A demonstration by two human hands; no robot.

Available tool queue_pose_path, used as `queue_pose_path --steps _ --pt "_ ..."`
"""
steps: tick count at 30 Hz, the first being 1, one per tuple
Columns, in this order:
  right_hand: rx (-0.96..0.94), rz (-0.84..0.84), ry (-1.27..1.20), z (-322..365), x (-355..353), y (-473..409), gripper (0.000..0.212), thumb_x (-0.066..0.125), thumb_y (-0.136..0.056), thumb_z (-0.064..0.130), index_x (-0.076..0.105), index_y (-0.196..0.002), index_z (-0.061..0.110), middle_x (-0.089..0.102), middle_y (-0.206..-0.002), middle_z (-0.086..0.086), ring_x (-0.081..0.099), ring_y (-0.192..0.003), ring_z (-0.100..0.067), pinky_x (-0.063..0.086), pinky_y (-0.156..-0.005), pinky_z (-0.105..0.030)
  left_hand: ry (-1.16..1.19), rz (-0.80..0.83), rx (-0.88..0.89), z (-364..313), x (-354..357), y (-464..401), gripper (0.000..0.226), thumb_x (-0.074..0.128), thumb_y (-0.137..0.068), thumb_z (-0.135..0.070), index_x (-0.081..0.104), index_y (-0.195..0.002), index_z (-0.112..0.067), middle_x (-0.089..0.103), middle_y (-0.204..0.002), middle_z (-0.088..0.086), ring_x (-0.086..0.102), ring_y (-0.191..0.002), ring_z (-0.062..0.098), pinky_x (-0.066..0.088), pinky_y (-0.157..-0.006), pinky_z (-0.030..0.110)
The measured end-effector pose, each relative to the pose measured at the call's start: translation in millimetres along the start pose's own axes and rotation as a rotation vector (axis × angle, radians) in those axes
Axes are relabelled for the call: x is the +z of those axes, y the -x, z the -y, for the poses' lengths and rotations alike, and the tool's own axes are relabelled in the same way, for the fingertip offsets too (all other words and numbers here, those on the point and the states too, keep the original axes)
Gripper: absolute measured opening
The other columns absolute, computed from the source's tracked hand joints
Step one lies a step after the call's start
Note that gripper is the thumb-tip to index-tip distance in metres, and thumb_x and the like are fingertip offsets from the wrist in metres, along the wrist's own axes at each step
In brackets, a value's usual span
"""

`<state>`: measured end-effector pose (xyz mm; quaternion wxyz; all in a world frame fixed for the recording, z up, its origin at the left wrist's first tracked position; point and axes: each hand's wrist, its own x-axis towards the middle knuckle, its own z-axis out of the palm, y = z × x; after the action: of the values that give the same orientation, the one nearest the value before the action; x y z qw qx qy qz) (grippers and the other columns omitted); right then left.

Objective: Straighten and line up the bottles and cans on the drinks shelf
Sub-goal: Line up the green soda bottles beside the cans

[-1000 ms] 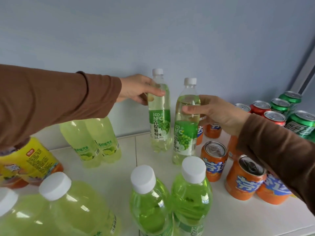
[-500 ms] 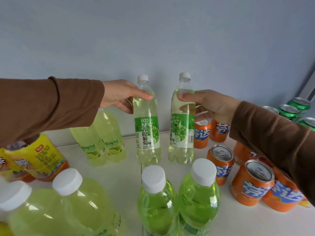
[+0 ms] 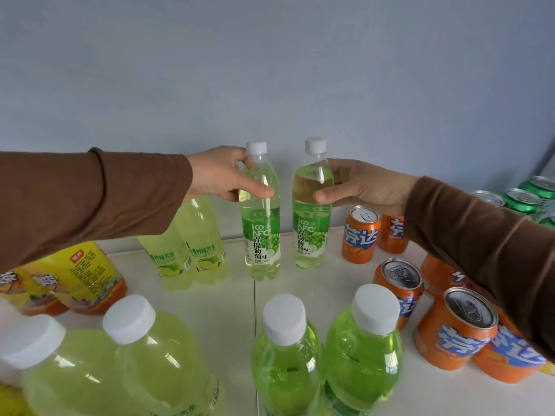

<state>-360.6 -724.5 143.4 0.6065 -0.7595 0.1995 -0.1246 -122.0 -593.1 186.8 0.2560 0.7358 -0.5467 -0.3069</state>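
Two upright green-grape bottles, left one point(image 3: 260, 211) in your left hand point(image 3: 220, 175)'s grip, right one point(image 3: 312, 205) in your right hand point(image 3: 362, 185)'s, stand between lime soda bottles point(image 3: 192, 250) and orange Fanta cans point(image 3: 360, 234).

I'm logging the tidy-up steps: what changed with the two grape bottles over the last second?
The right hand moved its grape bottle back, level beside the left hand's bottle. Both hands keep their grips; neighbouring bottles and orange cans stayed put.

You have a plain pale blue-grey wall point(image 3: 270, 70) behind the display. At the far right edge, a light grey upright strip point(image 3: 545, 163) runs diagonally; its nature cannot be determined.
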Motion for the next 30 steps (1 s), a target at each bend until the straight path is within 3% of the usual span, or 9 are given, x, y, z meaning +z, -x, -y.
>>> queue_pose_path --steps 3,6,9,12,18,22,25,28,30 --pt "-0.01 0.089 0.018 -4.2 -3.7 -3.0 0.046 0.06 -0.092 -0.004 0.054 -0.136 0.007 0.067 -0.132 -0.01 0.065 -0.121 -0.023 0.053 -0.1 -0.027 -0.022 -0.002 0.013 4.2 6.4 -1.2 0.06 0.09 -0.067 -0.029 0.057 -0.116 -0.024 0.063 -0.121 0.012 0.065 -0.109 0.023 0.056 -0.092 0.035" --pt "-0.001 0.152 0.018 -9.3 -8.9 -8.8 0.046 0.055 -0.094 -0.008 0.052 -0.137 0.005 0.063 -0.136 -0.013 0.064 -0.122 -0.023 0.052 -0.098 -0.025 -0.013 -0.002 0.022 6.5 13.1 -1.9 0.054 0.088 -0.07 -0.022 0.054 -0.111 -0.029 0.066 -0.119 0.01 0.066 -0.109 0.025 0.053 -0.098 0.042" --pt "0.004 0.221 0.015 -14.9 -13.3 -16.1 0.048 0.053 -0.094 -0.011 0.049 -0.139 0.004 0.06 -0.139 -0.015 0.059 -0.128 -0.029 0.047 -0.109 -0.034 -0.04 0.023 0.036 9.3 16.0 -2.8 0.073 0.094 -0.055 -0.036 0.057 -0.117 -0.026 0.069 -0.116 0.008 0.069 -0.106 0.025 0.054 -0.098 0.046" --pt "0.022 0.289 0.015 -18.4 -14.7 -22.1 0.051 0.051 -0.094 -0.014 0.046 -0.141 0.003 0.06 -0.138 -0.014 0.058 -0.129 -0.03 0.045 -0.11 -0.035 -0.084 0.015 0.04 12.8 18.0 -4.6 0.095 0.091 -0.039 -0.052 0.056 -0.125 -0.028 0.067 -0.118 0.007 0.068 -0.106 0.024 0.054 -0.097 0.045" --pt "0.028 0.398 -0.001 -19.7 -11.8 -32.1 0.06 0.053 -0.089 -0.01 0.037 -0.146 0.001 0.055 -0.141 -0.014 0.056 -0.13 -0.026 0.045 -0.108 -0.034 -0.152 0.012 0.04 22.3 21.4 -10.8 0.101 0.089 -0.037 -0.064 0.055 -0.126 -0.032 0.066 -0.12 -0.001 0.065 -0.109 0.021 0.05 -0.101 0.044" --pt "0.03 0.443 0.006 -18.7 -12.5 -34.5 0.061 0.045 -0.093 -0.016 0.037 -0.148 0.008 0.051 -0.149 -0.011 0.053 -0.134 -0.024 0.045 -0.107 -0.029 -0.144 0.006 0.05 27.5 22.9 -13.6 0.1 0.089 -0.038 -0.066 0.054 -0.126 -0.034 0.066 -0.12 -0.001 0.064 -0.109 0.022 0.05 -0.1 0.046" --pt "0.037 0.469 0.014 -17.6 -14.5 -32.7 0.062 0.041 -0.095 -0.017 0.041 -0.143 0.023 0.049 -0.151 -0.007 0.053 -0.134 -0.019 0.046 -0.104 -0.025 -0.13 0.012 0.061 28.0 24.7 -15.0 0.104 0.088 -0.037 -0.067 0.053 -0.128 -0.034 0.066 -0.121 -0.002 0.064 -0.111 0.021 0.05 -0.101 0.045" --pt "0.059 0.396 0.024 -21.3 -15.6 -33.4 0.063 0.058 -0.092 -0.01 0.039 -0.142 0.024 0.055 -0.144 -0.004 0.056 -0.131 -0.017 0.047 -0.105 -0.029 -0.12 0.011 0.067 27.7 25.6 -17.0 0.098 0.088 -0.041 -0.063 0.053 -0.127 -0.034 0.065 -0.121 0.0 0.063 -0.111 0.021 0.049 -0.101 0.045" --pt "0.081 0.281 0.109 -28.5 -14.5 -33.8 0.083 0.077 -0.082 0.006 0.029 -0.148 0.02 0.052 -0.147 -0.006 0.054 -0.134 -0.023 0.043 -0.111 -0.037 -0.114 0.02 0.075 28.0 26.2 -18.3 0.097 0.089 -0.041 -0.063 0.054 -0.126 -0.034 0.066 -0.121 0.0 0.063 -0.111 0.021 0.049 -0.101 0.045"
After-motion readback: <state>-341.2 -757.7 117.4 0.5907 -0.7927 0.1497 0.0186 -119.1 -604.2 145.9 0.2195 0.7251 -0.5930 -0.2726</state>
